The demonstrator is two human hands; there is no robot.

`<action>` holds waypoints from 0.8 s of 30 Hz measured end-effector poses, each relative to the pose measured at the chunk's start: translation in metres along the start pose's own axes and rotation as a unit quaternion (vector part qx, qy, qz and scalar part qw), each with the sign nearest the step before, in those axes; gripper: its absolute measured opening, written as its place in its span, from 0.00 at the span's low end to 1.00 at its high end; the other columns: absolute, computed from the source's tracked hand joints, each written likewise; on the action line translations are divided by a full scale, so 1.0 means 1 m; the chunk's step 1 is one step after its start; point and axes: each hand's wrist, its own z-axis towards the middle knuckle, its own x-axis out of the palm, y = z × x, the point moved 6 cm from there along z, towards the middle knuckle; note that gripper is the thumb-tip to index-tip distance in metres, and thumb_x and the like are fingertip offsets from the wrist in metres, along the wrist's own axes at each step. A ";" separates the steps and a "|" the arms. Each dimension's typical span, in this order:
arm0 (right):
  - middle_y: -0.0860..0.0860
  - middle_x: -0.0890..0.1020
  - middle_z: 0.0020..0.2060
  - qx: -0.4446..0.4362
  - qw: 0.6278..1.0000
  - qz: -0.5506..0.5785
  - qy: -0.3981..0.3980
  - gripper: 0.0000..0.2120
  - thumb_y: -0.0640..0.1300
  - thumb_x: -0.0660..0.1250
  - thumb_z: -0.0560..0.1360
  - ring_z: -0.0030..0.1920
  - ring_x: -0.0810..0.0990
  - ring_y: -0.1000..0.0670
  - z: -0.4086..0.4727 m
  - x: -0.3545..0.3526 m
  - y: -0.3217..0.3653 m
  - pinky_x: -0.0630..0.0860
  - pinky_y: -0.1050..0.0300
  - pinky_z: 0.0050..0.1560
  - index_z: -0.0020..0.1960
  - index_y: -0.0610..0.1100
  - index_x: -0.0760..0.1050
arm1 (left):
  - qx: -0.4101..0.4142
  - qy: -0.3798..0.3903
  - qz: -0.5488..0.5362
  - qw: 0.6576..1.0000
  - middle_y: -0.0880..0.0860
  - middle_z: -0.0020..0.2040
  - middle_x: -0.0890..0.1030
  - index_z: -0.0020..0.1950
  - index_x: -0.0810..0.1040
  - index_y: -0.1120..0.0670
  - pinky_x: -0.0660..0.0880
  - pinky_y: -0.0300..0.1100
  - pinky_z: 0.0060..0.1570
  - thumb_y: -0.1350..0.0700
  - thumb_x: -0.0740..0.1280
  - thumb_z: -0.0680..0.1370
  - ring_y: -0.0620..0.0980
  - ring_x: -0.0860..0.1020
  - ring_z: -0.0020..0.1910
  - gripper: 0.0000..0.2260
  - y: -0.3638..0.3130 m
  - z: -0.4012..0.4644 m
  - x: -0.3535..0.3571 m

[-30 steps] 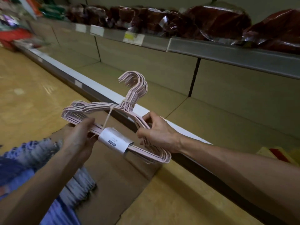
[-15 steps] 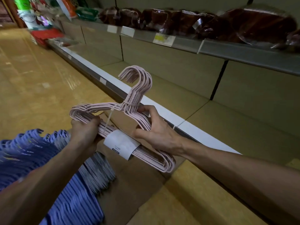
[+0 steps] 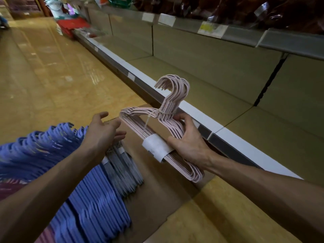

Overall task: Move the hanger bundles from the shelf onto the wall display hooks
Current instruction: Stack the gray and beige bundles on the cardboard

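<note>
Pink plastic-coated hangers, tied at the necks and banded with a white paper label (image 3: 155, 148), make up the hanger bundle (image 3: 163, 130) now carried by the right hand (image 3: 188, 144) alone. It hangs in the air above a brown cardboard sheet (image 3: 157, 190) on the floor, just in front of the low shelf edge (image 3: 198, 111), hooks pointing up and toward the shelf.

The risk, as it looks from here, is the one-sided grip: the right hand holds the bundle near its right shoulder and the label, so the free left end could sag, swing, or let the hangers fan apart if the tie is loose. The clustered hooks might also snag the shelf lip on the way up. No wall display hooks show in this view, so the carry could be long.

The right hand's fingers curl over the upper wires while the thumb presses near the label. The left hand (image 3: 103, 132) is spread, fingers relaxed and apart, holding nothing, close beside the bundle's left end but not touching it. Below it lies a heap of blue hangers (image 3: 57, 155).
</note>
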 end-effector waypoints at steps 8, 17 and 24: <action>0.61 0.73 0.58 0.002 0.998 -0.060 -0.025 0.34 0.52 0.72 0.69 0.50 0.78 0.56 0.027 0.049 -0.014 0.77 0.43 0.59 0.68 0.65 0.57 | 0.066 0.008 -0.004 0.998 0.55 0.49 0.84 0.63 0.74 0.51 0.84 0.47 0.41 0.58 0.68 0.80 0.56 0.86 0.42 0.12 0.005 -0.018 -0.043; 0.55 0.72 0.70 -0.023 0.983 -0.169 -0.062 0.34 0.63 0.68 0.72 0.62 0.77 0.47 0.067 0.107 -0.033 0.69 0.50 0.56 0.73 0.59 0.57 | 0.070 0.015 -0.029 0.997 0.56 0.44 0.84 0.56 0.80 0.54 0.81 0.43 0.37 0.64 0.63 0.82 0.55 0.84 0.36 0.09 0.047 -0.040 -0.075; 0.53 0.71 0.71 -0.014 0.983 -0.176 -0.057 0.36 0.64 0.70 0.72 0.65 0.75 0.43 0.069 0.137 -0.055 0.73 0.37 0.62 0.73 0.59 0.57 | 0.088 0.012 -0.035 0.995 0.56 0.44 0.84 0.53 0.82 0.50 0.81 0.45 0.37 0.64 0.63 0.82 0.56 0.83 0.36 0.11 0.055 -0.036 -0.080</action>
